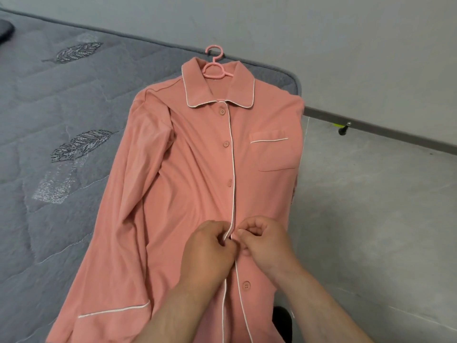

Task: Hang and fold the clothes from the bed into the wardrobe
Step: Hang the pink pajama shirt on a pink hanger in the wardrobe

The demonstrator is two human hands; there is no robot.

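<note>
On the grey quilted bed [49, 120], at its corner, lies a pink pyjama shirt [197, 169] with a pink hanger [214, 68] in its collar. Left hand [210, 246] and right hand [264, 240] meet at the placket — each grip pinching the shirt's fabric there — below three fastened buttons.

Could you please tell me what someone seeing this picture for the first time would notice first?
The pink shirt stands out most: it lies front up along the right edge of the grey mattress, with a pink hanger in its collar at the top. At the lower middle, the left hand and the right hand pinch the shirt's white-piped front edge, apparently at a button.
</note>
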